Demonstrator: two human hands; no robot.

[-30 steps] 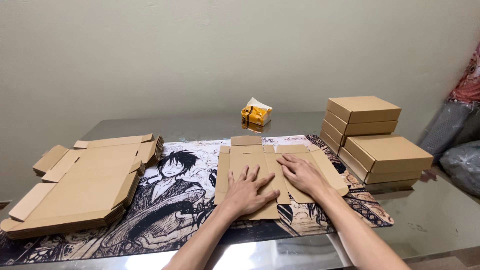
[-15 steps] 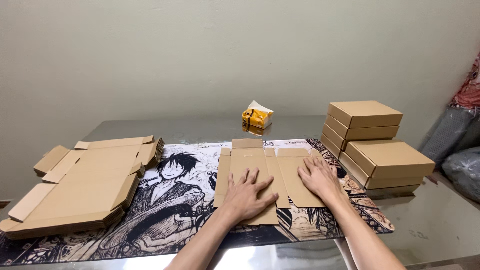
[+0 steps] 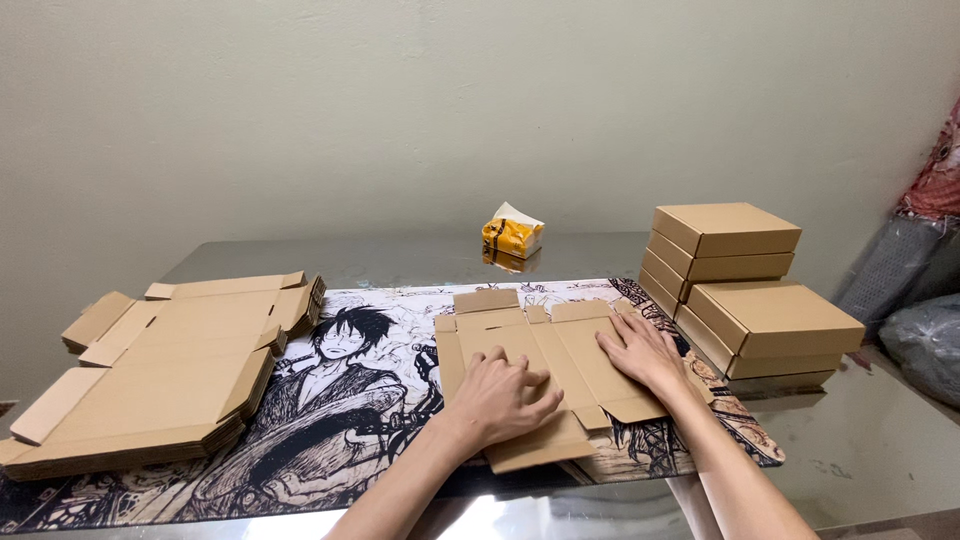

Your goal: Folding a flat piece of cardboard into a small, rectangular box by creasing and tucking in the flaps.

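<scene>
Cardboard blank (image 3: 545,375) lay flat at centre frame.
Left hand (image 3: 503,398) and right hand (image 3: 643,352) pressed it, fingers spread wide, holding nothing.

A flat cardboard sheet (image 3: 545,385) in plain tan brown, unprinted, lies under both hands. It rests on a mat (image 3: 345,420) printed with black ink drawings of a dark-haired cartoon figure on a cream ground, browner and busier toward the counter's right edge. The counter (image 3: 400,262) is glossy grey and mirrors the wall's pale tone. At the left edge, a stack of flat cardboard sheets (image 3: 160,375) is the same tan. Near the right edge, the folded boxes (image 3: 745,280) match it, with darker brown sides. At the back edge, a small packet (image 3: 512,235) is bright yellow-orange with a white top. The wall (image 3: 400,110) is pale greenish cream.
</scene>
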